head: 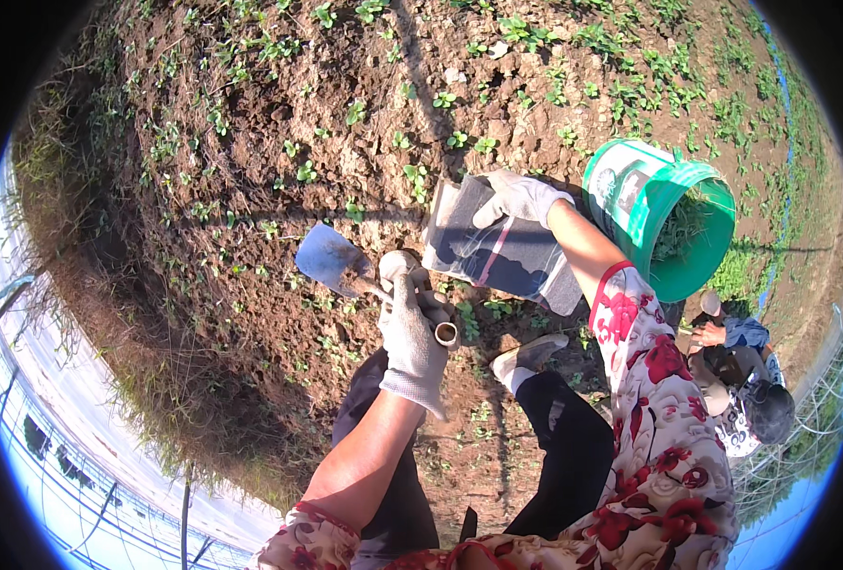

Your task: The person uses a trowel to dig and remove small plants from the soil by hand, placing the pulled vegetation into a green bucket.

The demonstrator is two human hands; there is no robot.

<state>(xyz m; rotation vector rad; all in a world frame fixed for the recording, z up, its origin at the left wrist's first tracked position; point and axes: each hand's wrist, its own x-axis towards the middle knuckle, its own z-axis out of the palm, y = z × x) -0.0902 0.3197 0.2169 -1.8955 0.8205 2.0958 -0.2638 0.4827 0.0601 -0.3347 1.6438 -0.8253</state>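
Note:
My left hand (414, 328), in a pale knit work glove, is closed around the handle of a small metal hand hoe or trowel (330, 258); the hollow handle end shows by my fingers and the soil-dusted blade points left over the ground. My right hand (523, 199), gloved too, lies on a dark padded block (501, 246) with a red stripe and a clear plastic wrapping, its fingers spread over the top edge. Whether it grips the block I cannot tell. Small green seedlings (416, 176) grow in the brown soil just above both hands.
A green bucket (692, 278) lies tilted on its side at the right, with pulled grass in it. A co-worker (739, 377) crouches beyond it. Dry grass (172, 399) borders the bed at the left, beside plastic sheeting (86, 377). My shod foot (528, 356) stands below the block.

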